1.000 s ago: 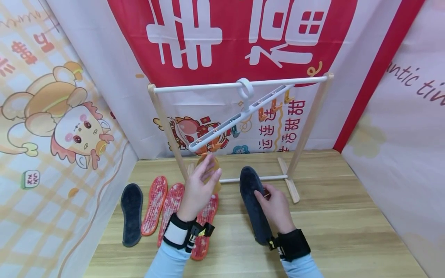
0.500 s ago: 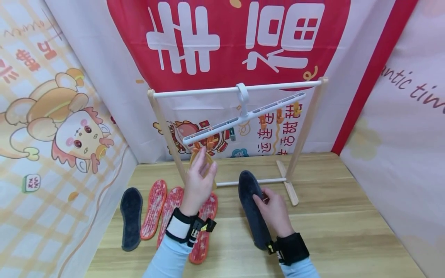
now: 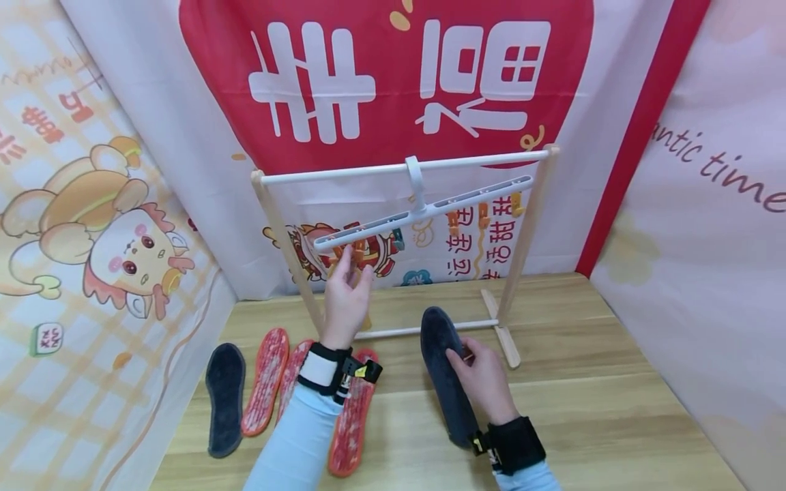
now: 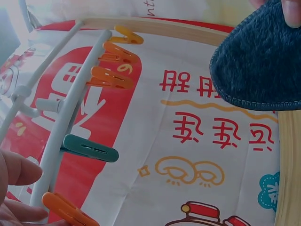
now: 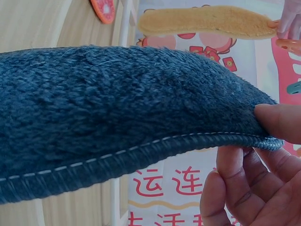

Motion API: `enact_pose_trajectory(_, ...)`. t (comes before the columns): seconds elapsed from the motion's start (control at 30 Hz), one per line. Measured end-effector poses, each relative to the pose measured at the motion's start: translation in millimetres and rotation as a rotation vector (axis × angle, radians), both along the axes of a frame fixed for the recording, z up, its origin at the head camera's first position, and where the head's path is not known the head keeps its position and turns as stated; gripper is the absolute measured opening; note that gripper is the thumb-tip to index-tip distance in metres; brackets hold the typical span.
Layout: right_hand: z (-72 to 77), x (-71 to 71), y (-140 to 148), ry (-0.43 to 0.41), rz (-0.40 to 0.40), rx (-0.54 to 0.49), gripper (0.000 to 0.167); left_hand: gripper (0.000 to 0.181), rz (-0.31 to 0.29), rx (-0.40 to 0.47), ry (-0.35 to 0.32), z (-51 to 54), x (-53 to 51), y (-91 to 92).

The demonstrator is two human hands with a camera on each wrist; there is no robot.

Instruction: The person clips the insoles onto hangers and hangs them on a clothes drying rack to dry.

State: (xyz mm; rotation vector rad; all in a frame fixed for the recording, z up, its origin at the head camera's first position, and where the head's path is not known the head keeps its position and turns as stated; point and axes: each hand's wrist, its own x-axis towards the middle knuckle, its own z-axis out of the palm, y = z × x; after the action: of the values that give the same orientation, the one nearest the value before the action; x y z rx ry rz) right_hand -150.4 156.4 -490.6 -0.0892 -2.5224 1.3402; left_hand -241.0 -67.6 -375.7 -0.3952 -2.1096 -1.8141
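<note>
My right hand [image 3: 488, 385] pinches a dark blue fleecy insole [image 3: 441, 372] by its side edge, thumb on its face. Close up in the right wrist view, white stitching runs along the insole's rim. My left hand [image 3: 345, 303] is raised at the left end of a white clip hanger [image 3: 424, 213], its thumb apart from the fingers. An orange clip [image 4: 68, 209] is beside its fingertips in the left wrist view. From a clip near that hand hangs a tan insole [image 5: 202, 21], mostly hidden behind the hand in the head view.
The hanger hooks over the top bar [image 3: 344, 174] of a wood-legged rack. More orange clips [image 4: 113, 77] and a green clip [image 4: 91, 148] hang along it. On the table lie a dark insole [image 3: 225, 402] and several red insoles [image 3: 266, 382]. Printed cloth stands behind.
The hanger has swivelled, its left end coming nearer and its right end swinging outward. My left hand has risen slightly toward the orange clips. The right hand still holds the dark insole.
</note>
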Motion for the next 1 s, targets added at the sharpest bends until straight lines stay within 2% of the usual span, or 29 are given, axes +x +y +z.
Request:
enact_pose_trajectory(0.17,-1.7,0.9,1.1,0.018,-0.001,0.000,0.017,0.058,0.019,0.039,-0.023,-1.9,-8.9,-0.7)
enact_pose_trajectory(0.37,-2.8,0.3,2.9,0.088,0.002,0.026,0.014,0.055,0.022,0.063,-0.037,-3.6,-17.6,3.1)
enact_pose_trajectory(0.53,-3.9,-1.1,3.4,0.116,-0.002,0.038,0.013,0.050,0.039,0.057,-0.066,-1.4,-24.5,9.5)
enact_pose_trajectory(0.67,-3.7,-1.4,4.1,0.108,0.004,0.030,0.014,0.048,0.060,0.059,-0.083,-1.9,-30.3,13.7)
enact_pose_trajectory(0.9,-0.9,-0.1,4.8,0.061,0.012,0.004,0.017,0.044,0.116,-0.024,-0.092,-2.8,-36.1,20.7)
enact_pose_trajectory(1.0,0.0,0.3,5.3,0.060,0.013,-0.004,0.017,0.045,0.115,-0.036,-0.091,-2.9,-37.8,22.4)
